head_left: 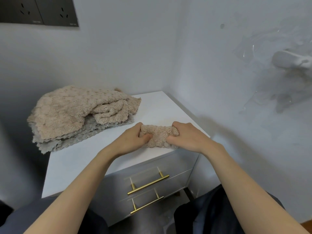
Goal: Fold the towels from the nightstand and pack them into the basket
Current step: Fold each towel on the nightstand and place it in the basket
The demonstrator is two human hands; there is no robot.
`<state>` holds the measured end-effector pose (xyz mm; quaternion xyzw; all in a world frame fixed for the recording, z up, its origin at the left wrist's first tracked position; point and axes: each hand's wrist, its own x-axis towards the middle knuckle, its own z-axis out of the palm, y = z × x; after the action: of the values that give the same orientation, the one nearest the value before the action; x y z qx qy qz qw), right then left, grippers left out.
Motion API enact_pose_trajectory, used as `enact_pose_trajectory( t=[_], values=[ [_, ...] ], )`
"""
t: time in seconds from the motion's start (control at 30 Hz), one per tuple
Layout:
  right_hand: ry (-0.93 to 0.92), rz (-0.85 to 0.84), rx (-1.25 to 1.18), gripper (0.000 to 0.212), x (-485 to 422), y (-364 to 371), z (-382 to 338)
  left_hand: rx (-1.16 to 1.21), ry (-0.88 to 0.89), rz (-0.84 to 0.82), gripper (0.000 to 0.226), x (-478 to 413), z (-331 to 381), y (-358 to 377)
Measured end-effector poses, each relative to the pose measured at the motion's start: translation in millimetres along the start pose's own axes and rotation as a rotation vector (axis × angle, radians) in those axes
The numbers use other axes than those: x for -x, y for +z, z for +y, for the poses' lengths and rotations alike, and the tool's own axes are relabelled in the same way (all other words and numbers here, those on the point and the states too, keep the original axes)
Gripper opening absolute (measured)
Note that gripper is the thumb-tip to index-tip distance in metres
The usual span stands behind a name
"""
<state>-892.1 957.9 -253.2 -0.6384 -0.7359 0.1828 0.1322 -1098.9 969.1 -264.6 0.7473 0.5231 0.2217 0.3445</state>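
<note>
At the front edge of the nightstand, toward its right corner: a small beige fluffy towel (158, 134), bunched into a short roll, lies on the top between two hands.
Left hand (132, 140): it grips the left end of the small roll, fingers curled over the far side and thumb pressed into the near side.
Right hand (188, 135): it grips the right end the same way, fingers wrapped over the top and thumb tucked in toward the middle.
Nightstand (76, 162): a white, flat-topped cabinet set into the corner of a pale wall.
Back left corner of the top: a large beige fluffy towel (67, 110) lies crumpled, loosely heaped.
Under it: a grey fluffy towel (81, 135), flatter, its scalloped edge sticking out toward the front and hanging slightly over the left edge.
Gap: the heap and the small roll are apart, with bare white top between them.
Front face: two drawers, each with a brass bar handle, the upper handle (148, 184) above the lower handle (146, 205).
Wall, upper left: a dark socket panel (38, 10).
</note>
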Motion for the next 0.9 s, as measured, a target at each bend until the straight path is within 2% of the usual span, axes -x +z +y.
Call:
enact_pose_trajectory(
  t=[0.2, 0.3, 0.4, 0.57, 0.73, 0.9],
  values=[
    [-0.014, 0.069, -0.039, 0.022, 16.2, -22.1, -4.0, 0.444, 0.064, 0.051, 0.031, 11.8, 22.1, 2.8],
    [0.001, 0.045, -0.093, 0.025, 32.0, -40.1, -4.5, 0.511, 0.092, 0.082, 0.034, 14.4, 39.5, 4.0],
    [0.024, -0.017, -0.251, 0.024, 55.2, -59.8, -2.7, 0.534, 0.117, 0.077, 0.032, 17.0, 59.5, 7.7],
    [0.071, -0.038, -0.354, 0.027, 100.9, -77.8, 9.3, 0.546, 0.162, 0.002, 0.029, 24.5, 101.3, 23.7],
    [0.155, -0.006, -0.542, 0.025, 147.9, -77.9, 32.6, 0.482, 0.177, -0.190, 0.023, 35.8, 134.1, 49.0],
    [0.244, -0.043, -0.726, 0.051, 202.4, -65.6, 71.6, 0.361, 0.170, -0.333, 0.031, 50.9, 157.2, 94.1]
  ],
)
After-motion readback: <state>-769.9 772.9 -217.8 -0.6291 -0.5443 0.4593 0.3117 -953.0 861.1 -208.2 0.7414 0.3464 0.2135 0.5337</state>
